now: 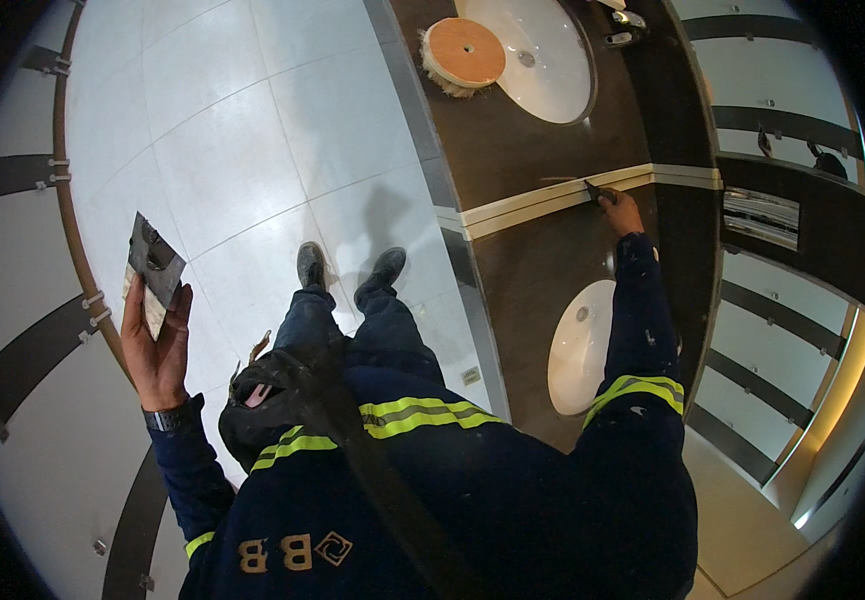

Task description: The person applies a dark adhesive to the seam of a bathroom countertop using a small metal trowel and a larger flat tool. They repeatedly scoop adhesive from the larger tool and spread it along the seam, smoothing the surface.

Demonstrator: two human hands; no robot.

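My left hand [161, 345] is raised over the floor at the left, its fingers closed round the lower end of a small flat board [143, 240]. A lump of dark paste [160, 257] sits on the board. At the right, my right hand [621, 212] reaches across the dark countertop [523, 260]. It grips a small dark-bladed putty knife [593, 190], mostly covered by the fingers. The blade's tip is at the pale strip [528, 211] that crosses the counter; whether it touches cannot be made out. A thin dark streak lies near the tip.
Two white oval basins, one far [563, 85] and one near [581, 345], are set in the counter. A round wooden-backed brush [465, 52] lies by the far basin, a chrome tap [628, 32] beyond. White floor tiles [223, 150] and grey-white partitions [23, 240] extend left; a mirror [783, 80] stands right.
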